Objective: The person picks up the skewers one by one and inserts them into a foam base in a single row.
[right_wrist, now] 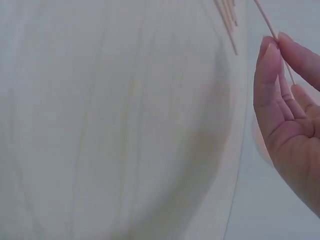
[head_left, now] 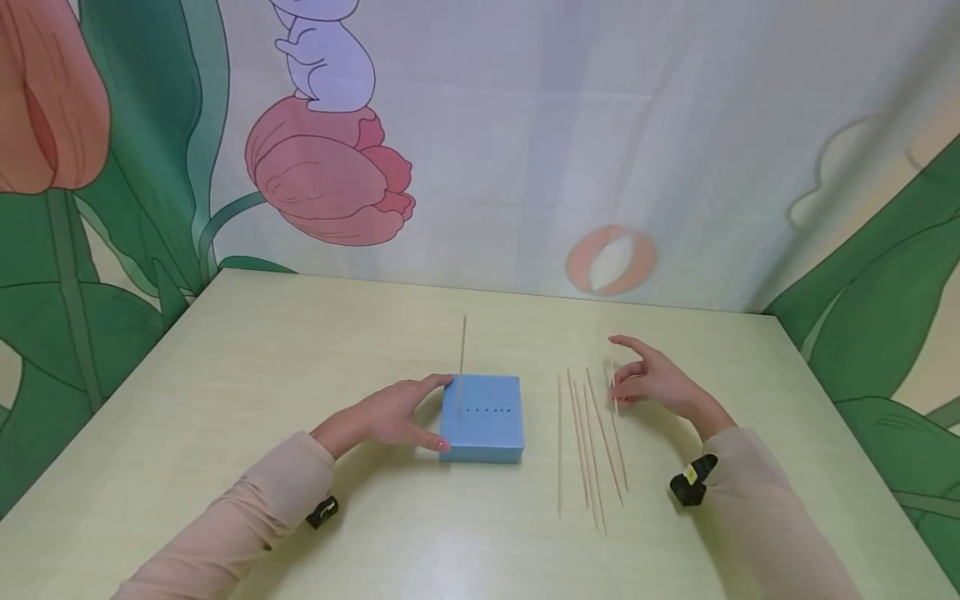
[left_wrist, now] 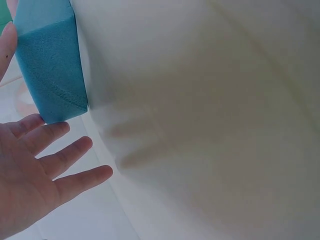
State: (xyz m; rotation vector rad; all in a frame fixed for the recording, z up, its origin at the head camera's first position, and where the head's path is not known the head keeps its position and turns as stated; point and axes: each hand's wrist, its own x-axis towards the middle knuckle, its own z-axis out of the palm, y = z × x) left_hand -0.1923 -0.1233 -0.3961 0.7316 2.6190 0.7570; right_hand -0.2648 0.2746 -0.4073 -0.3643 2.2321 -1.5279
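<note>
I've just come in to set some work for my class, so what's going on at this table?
A person's left hand touches the left side of a blue block, fingers straight. One thin stick stands upright at the left end of the block's row of small holes. The right hand pinches another stick between thumb and fingers. Several loose sticks lie on the tabletop between the block and that hand.
</note>
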